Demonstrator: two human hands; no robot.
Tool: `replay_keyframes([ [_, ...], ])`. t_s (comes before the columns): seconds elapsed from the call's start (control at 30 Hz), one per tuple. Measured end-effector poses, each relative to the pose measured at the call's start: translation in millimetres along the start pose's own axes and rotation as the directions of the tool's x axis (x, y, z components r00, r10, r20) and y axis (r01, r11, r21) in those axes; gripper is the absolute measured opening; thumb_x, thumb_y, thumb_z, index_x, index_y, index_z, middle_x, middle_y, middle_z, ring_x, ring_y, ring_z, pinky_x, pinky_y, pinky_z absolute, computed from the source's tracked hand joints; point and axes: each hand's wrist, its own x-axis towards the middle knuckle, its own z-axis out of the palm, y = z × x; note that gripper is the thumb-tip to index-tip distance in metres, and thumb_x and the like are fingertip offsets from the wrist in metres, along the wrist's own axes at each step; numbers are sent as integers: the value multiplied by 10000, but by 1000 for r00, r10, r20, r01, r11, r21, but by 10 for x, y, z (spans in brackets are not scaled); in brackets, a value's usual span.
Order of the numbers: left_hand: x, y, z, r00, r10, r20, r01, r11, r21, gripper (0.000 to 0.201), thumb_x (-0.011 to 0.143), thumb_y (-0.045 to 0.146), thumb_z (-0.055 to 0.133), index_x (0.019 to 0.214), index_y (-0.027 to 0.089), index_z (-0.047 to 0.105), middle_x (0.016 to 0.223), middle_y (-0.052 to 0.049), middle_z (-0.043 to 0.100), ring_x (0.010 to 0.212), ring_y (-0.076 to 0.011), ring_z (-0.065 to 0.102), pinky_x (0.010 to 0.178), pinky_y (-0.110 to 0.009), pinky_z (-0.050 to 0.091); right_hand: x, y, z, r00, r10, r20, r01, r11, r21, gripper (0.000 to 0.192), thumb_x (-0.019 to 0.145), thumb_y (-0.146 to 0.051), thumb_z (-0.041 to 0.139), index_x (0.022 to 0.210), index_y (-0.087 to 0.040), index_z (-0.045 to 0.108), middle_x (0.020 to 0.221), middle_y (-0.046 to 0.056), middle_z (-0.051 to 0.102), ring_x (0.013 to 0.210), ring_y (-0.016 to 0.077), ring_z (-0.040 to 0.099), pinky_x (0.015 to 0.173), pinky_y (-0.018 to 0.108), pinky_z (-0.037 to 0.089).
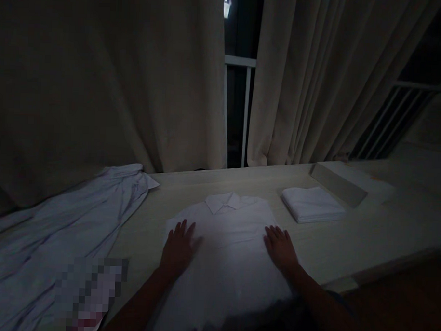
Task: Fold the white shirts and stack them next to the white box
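A white collared shirt (226, 252) lies spread out in front of me, its collar pointing away toward the curtains. Flat on its left side rests my left hand (177, 246), fingers spread. My right hand (281, 247) lies on the shirt's right edge, palm down with the fingers stretched out. Neither hand grips anything. The near end of the shirt runs into dark shadow at the bottom of the view.
A rumpled pile of white clothing (66, 227) covers the left. To the right sit a folded white cloth stack (313, 205) and a pale box (353, 182). Beige curtains (165, 76) hang behind the pale surface (377, 229). A pixelated patch hides something at lower left.
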Motion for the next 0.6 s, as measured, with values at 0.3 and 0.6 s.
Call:
replay_keyframes([
  [0.3, 415, -460, 293, 963, -224, 148, 206, 970, 130, 910, 818, 696, 229, 1441, 43, 338, 1512, -242, 306, 1388, -406, 269, 1040, -596, 260, 25, -2, -56, 1000, 15, 16, -15, 1000, -6, 470, 1009, -397, 260, 1399, -235, 466, 1432, 84, 479, 1364, 245, 356, 1140, 494, 149],
  [0.6, 776, -431, 286, 977, 79, 198, -112, 981, 160, 650, 890, 526, 252, 1437, 208, 399, 1575, -109, 225, 1430, -378, 182, 1091, -618, 148, 48, -1, -76, 999, 39, 18, -39, 999, -1, 468, 1006, -402, 271, 1406, -243, 455, 1437, 77, 472, 1362, 238, 357, 1139, 486, 162],
])
